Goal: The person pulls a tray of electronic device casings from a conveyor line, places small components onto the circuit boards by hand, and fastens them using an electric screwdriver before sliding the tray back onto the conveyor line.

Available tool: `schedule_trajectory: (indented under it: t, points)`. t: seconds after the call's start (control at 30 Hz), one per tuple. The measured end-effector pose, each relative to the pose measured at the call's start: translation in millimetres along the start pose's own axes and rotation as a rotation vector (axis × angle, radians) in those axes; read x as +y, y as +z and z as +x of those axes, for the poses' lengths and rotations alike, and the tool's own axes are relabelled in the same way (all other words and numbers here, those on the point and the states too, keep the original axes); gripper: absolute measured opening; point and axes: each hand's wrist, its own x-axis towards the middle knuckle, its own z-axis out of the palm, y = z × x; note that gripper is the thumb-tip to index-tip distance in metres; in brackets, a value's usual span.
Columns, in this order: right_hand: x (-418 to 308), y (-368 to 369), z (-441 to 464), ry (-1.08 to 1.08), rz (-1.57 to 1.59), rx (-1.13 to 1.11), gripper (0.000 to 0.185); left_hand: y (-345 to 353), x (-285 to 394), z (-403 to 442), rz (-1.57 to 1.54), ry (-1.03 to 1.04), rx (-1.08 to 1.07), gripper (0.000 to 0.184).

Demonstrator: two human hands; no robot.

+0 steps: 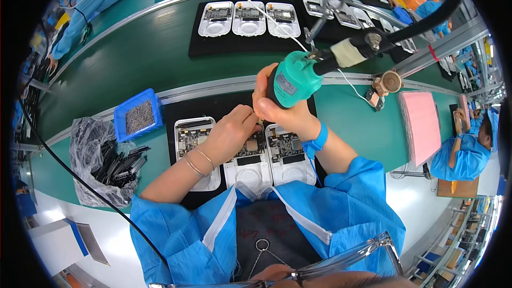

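Observation:
My right hand (282,109) is wrapped round a green electric screwdriver (294,81), held nearly upright on its black mount. Its tip is hidden behind my fingers. My left hand (234,130) is closed in a pinch close to the screwdriver's lower end, over the top of the middle white housing (233,177). What the pinch holds, if anything, does not show. That housing carries a circuit board and a round speaker grille. Beside it lie a left white housing (212,182) and a right white housing (308,174), both with circuit boards, on a black mat (172,108).
To the left stand a blue tray (118,116) of small screws and a plastic bag (85,154) with black strips. More housings (249,28) lie on a black mat across the green bench. A small fan (390,81) and a pink stack (418,125) are right. Co-workers sit nearby.

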Motion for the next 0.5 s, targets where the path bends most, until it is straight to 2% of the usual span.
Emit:
schedule_trajectory:
  t: [0.1, 0.23, 0.27, 0.33, 0.4, 0.5]
  points:
    - [2, 0, -1, 0.018, 0.028, 0.005, 0.032, 0, 0, 0, 0.007, -0.002, -0.008, 0.020]
    - [-6, 1, -2, -0.052, -0.112, 0.033, 0.040, 2, 2, 0, -0.020, 0.007, 0.007, 0.020]
    - [-8, 2, -5, -0.066, -0.118, 0.100, 0.046, -1, 1, -1, -0.015, 0.012, 0.012, 0.020]
    - [-29, 3, -7, -0.185, 0.060, 0.124, 0.046, -15, 5, 0, -0.041, 0.002, -0.039, 0.024]
    - [-47, -2, -11, -0.315, 0.085, 0.133, 0.047, -41, 0, 1, 0.066, 0.032, 0.139, 0.022]
    - [-67, -11, -24, -0.291, -0.008, 0.178, 0.046, -91, -57, -44, 0.235, -0.342, 0.258, 0.014]
